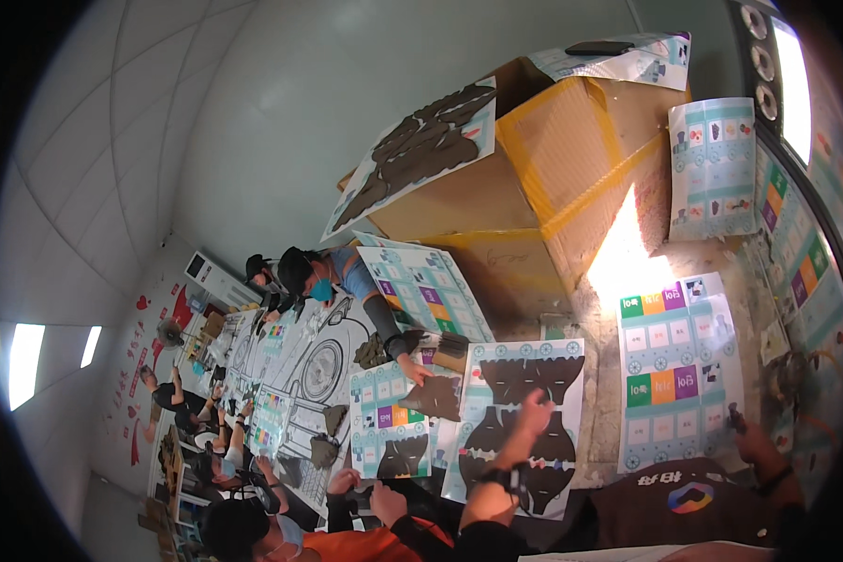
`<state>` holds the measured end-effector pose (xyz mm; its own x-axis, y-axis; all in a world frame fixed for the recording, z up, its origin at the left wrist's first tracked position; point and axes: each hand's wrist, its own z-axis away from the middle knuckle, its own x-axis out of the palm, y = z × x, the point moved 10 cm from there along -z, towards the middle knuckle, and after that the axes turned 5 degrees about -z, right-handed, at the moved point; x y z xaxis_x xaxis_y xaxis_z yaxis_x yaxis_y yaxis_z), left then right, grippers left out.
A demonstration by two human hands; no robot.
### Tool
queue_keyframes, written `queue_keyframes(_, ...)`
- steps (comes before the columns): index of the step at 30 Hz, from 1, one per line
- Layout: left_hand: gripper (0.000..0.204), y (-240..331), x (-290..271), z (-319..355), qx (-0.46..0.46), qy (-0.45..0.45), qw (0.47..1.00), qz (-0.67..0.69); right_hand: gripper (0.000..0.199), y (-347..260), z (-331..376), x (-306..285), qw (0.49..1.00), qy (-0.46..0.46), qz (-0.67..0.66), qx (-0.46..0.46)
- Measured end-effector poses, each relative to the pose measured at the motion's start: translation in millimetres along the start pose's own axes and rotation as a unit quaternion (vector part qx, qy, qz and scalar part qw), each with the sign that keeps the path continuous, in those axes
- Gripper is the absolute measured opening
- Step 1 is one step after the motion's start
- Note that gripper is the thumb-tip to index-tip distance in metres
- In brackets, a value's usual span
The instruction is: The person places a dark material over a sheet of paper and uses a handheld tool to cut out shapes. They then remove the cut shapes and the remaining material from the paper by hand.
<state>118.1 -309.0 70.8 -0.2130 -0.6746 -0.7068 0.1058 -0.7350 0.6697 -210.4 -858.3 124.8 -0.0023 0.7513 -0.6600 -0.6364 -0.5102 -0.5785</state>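
My left hand (534, 414), with a dark watch on the wrist, reaches over a printed sheet (571, 496) bearing large dark brown cut-out pieces (510, 434). It is near the seam between the upper and lower pieces. Overexposure and blur hide how its fingers are bent. A row of small coloured bits (506, 459) crosses the lower piece. To the right, my right hand (757, 444) is closed around a small dark object (736, 418), too small to name. It is held at the right edge of another printed sheet (679, 398) with coloured blocks and pale squares.
A large taped cardboard box (534, 187) stands beyond, carrying more brown pieces (421, 155) and a phone (599, 48). Across the table a co-worker's arm (384, 328) reaches to a brown piece (436, 397). An orange-clothed person (375, 543) works at my left. Printed sheets (712, 169) lean at right.
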Motion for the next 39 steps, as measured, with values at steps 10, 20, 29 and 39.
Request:
queue_keyframes(10,0.039,-7.9,160.5,165.1,0.000,-0.235,0.972,-0.002,0.030,-6.8,4.5,-2.9,1.000,0.002,0.015,0.004)
queue_keyframes(20,0.036,-23.7,223.8,199.1,0.051,-0.325,0.943,0.048,0.033,-0.6,0.1,1.4,0.999,0.000,0.040,-0.009)
queue_keyframes(29,0.034,-14.1,229.1,198.4,0.056,-0.335,0.928,0.149,0.036,1.5,1.1,2.0,1.000,-0.002,-0.018,-0.011)
queue_keyframes(39,0.030,-7.0,225.2,196.4,0.052,-0.362,0.926,0.090,0.034,-5.2,4.3,-1.9,1.000,-0.002,0.010,0.012)
